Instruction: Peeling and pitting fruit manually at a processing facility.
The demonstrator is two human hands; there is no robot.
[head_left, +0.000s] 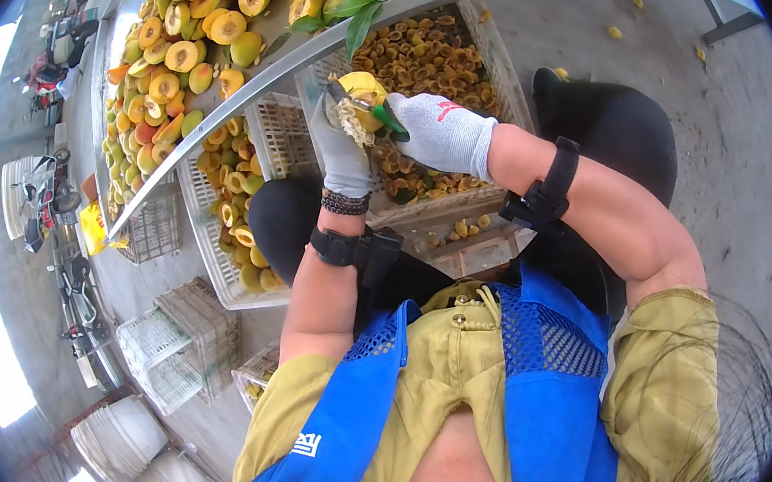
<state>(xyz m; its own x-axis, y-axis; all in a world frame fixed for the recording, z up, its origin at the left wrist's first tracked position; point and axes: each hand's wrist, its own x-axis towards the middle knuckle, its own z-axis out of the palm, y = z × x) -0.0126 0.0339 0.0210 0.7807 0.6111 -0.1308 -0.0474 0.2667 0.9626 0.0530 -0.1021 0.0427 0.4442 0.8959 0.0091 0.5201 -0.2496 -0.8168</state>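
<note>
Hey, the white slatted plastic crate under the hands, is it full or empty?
Partly full. The white slatted plastic crate holds a heap of brownish-orange fruit pits, but the heap sits below the rim, and the crate's inner side wall shows above it.

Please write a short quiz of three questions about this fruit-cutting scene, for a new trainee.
1. True or false: both hands wear grey knit gloves.
2. What does the left hand hold? A) round yellow fruit B) white crate C) black strap
3. Which hand grips the small green-handled tool?

Key:
1. True.
2. A, the round yellow fruit.
3. The right hand grips the small green-handled tool, above the white plastic crate of pits.
</note>
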